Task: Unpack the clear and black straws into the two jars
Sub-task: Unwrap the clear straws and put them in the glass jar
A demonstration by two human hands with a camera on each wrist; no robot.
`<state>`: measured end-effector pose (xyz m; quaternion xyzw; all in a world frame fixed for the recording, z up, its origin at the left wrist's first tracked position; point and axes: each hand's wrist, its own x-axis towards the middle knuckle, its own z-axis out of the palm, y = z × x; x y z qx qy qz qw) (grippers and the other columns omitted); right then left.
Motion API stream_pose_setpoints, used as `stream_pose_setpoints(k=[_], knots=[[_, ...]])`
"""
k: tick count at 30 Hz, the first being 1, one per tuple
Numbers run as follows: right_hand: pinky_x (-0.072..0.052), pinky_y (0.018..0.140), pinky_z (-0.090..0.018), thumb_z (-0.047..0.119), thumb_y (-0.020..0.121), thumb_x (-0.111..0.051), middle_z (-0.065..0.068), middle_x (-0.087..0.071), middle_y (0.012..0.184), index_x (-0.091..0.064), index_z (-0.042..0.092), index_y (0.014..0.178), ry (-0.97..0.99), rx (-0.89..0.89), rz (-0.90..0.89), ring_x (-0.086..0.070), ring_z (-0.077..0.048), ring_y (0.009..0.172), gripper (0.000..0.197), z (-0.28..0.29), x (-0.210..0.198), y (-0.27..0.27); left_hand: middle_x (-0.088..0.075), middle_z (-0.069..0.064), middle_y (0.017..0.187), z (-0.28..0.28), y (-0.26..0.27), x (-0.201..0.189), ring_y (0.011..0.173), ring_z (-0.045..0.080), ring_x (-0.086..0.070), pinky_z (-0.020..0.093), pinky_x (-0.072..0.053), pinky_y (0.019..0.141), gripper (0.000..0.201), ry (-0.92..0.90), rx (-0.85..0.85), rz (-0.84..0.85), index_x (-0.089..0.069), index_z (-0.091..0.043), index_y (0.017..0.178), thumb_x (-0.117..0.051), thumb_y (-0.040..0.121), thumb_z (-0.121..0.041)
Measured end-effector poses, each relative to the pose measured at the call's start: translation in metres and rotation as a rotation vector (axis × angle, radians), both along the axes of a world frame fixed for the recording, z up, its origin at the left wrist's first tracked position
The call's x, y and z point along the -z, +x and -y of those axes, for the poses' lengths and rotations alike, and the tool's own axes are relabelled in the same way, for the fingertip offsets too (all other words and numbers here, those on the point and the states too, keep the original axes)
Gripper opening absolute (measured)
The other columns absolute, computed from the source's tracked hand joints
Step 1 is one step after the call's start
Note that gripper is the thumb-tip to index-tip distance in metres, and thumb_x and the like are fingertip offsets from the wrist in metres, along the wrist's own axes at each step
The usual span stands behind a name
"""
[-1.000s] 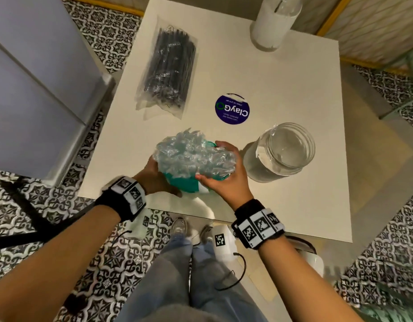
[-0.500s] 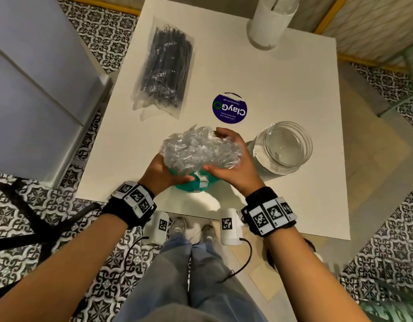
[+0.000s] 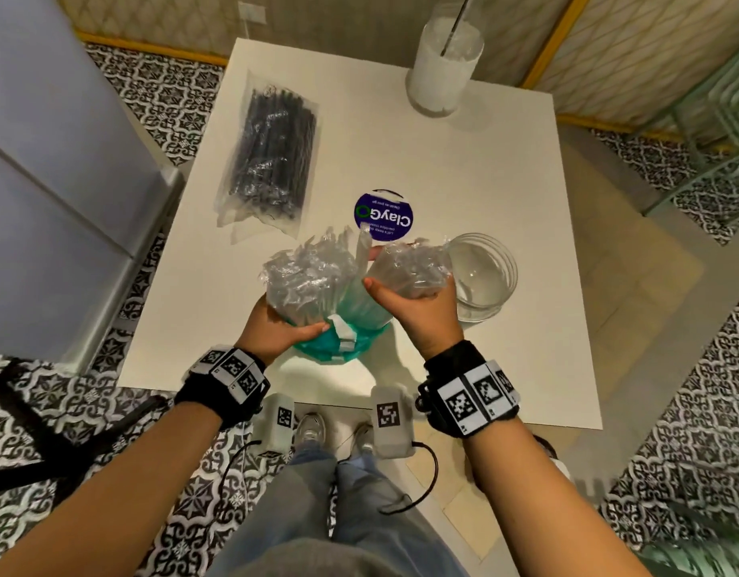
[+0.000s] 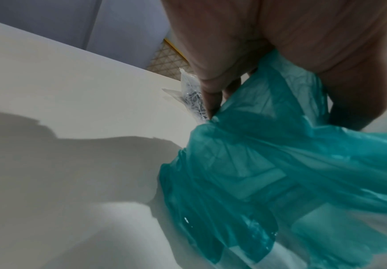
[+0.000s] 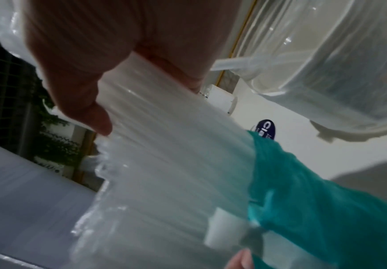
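Observation:
My left hand [image 3: 284,329] grips the crumpled teal bag [image 3: 338,347] near the table's front edge, with the remaining clear straws [image 3: 309,276] standing in it. My right hand [image 3: 417,304] grips a separate bunch of clear straws [image 3: 413,264] that leans right, its lower ends still in the bag. That bunch's tops lie beside the rim of the empty glass jar [image 3: 482,276]. The left wrist view shows fingers [image 4: 210,98] clutching the teal bag [image 4: 268,163]. In the right wrist view the thumb [image 5: 84,102] wraps the straws [image 5: 164,145] beside the jar [image 5: 326,63]. The sealed pack of black straws [image 3: 272,160] lies at far left.
A second tall jar [image 3: 444,64] with white contents stands at the back of the white table [image 3: 484,168]. A round blue ClayGo sticker [image 3: 384,216] lies in the middle. A grey cabinet [image 3: 47,181] stands left of the table.
The single bundle of clear straws has split in two. My right hand has pulled one bunch rightward toward the glass jar while my left hand keeps hold of the teal bag.

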<state>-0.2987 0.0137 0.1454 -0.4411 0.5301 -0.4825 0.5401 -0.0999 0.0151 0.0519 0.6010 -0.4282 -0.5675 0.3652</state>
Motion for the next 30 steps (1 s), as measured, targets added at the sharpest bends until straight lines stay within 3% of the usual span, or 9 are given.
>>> stream_pose_setpoints(k=[4,10,14,18,21,25,26,28,30], knots=[[-0.055,0.081,-0.019,-0.009,0.074,-0.071,0.018,-0.074,0.079,-0.066,0.015,0.097,-0.072,0.059,0.004,-0.07,-0.002,0.085,0.033,0.002,-0.03,-0.01,-0.066,0.009,0.109,0.002,-0.004,-0.002,0.098,0.015,-0.064,0.039,-0.049,0.096,0.067,0.02,-0.033,0.051,-0.057,-0.005,0.119,-0.084,0.058,0.002],[-0.055,0.076,-0.022,-0.007,0.068,-0.075,0.01,-0.074,0.078,-0.068,0.021,0.087,-0.183,0.215,0.052,-0.07,-0.006,0.081,0.034,0.004,-0.075,-0.033,-0.066,0.013,0.116,0.003,-0.008,0.001,0.106,0.024,-0.062,0.035,-0.048,0.094,0.069,-0.009,-0.046,0.09,-0.056,-0.004,0.121,-0.085,0.058,-0.001],[-0.055,0.09,-0.038,0.004,0.061,-0.076,-0.007,-0.067,0.096,-0.059,0.006,0.107,-0.226,0.374,0.071,-0.066,-0.022,0.095,0.05,0.004,-0.114,-0.073,-0.062,0.01,0.108,0.004,-0.015,-0.002,0.102,0.021,-0.058,0.034,-0.045,0.093,0.063,-0.011,-0.093,0.052,-0.055,-0.006,0.117,-0.08,0.061,0.007],[-0.057,0.082,-0.031,-0.002,0.067,-0.075,0.0,-0.069,0.089,-0.063,0.013,0.098,-0.287,0.462,0.016,-0.067,-0.016,0.088,0.036,0.01,-0.135,-0.115,-0.061,0.009,0.109,0.003,-0.018,-0.002,0.103,0.022,-0.058,0.036,-0.045,0.094,0.066,-0.034,-0.09,0.045,-0.054,-0.009,0.118,-0.08,0.06,0.007],[-0.056,0.076,-0.026,-0.002,0.068,-0.075,0.002,-0.069,0.086,-0.063,0.017,0.091,-0.299,0.509,-0.019,-0.068,-0.012,0.082,0.031,0.026,-0.128,-0.127,-0.061,0.008,0.108,0.001,-0.019,-0.002,0.102,0.022,-0.057,0.035,-0.044,0.094,0.065,-0.031,-0.087,0.034,-0.052,-0.014,0.115,-0.079,0.061,0.009],[-0.056,0.071,-0.02,-0.003,0.073,-0.074,0.002,-0.066,0.088,-0.061,0.011,0.098,-0.183,0.523,-0.017,-0.067,-0.002,0.074,0.032,0.053,-0.09,-0.123,-0.062,-0.005,0.094,-0.006,-0.022,-0.005,0.09,0.015,-0.06,0.035,-0.044,0.093,0.063,-0.015,-0.076,0.038,-0.051,-0.014,0.113,-0.077,0.062,0.011],[-0.057,0.074,-0.023,-0.001,0.073,-0.075,0.001,-0.067,0.09,-0.061,0.008,0.102,-0.134,0.502,-0.043,-0.067,-0.005,0.077,0.034,0.057,-0.076,-0.119,-0.061,-0.008,0.092,-0.008,-0.023,-0.006,0.088,0.011,-0.059,0.034,-0.044,0.093,0.062,-0.008,-0.078,0.041,-0.05,-0.014,0.112,-0.076,0.063,0.013],[-0.057,0.086,-0.035,0.007,0.072,-0.078,-0.004,-0.068,0.097,-0.062,0.006,0.107,-0.027,0.419,-0.168,-0.068,-0.018,0.089,0.04,0.06,-0.046,-0.109,-0.06,-0.006,0.092,-0.009,-0.024,-0.008,0.092,0.018,-0.059,0.033,-0.044,0.093,0.061,0.001,-0.086,0.045,-0.05,-0.015,0.111,-0.076,0.063,0.013],[-0.047,0.101,-0.038,0.022,0.071,-0.081,-0.001,-0.063,0.109,-0.058,0.011,0.116,0.042,0.286,-0.443,-0.061,-0.024,0.109,0.051,0.055,-0.02,-0.103,-0.061,-0.003,0.093,-0.01,-0.024,-0.012,0.098,0.019,-0.056,0.032,-0.044,0.092,0.059,0.003,-0.083,0.052,-0.049,-0.015,0.11,-0.076,0.064,0.011]])
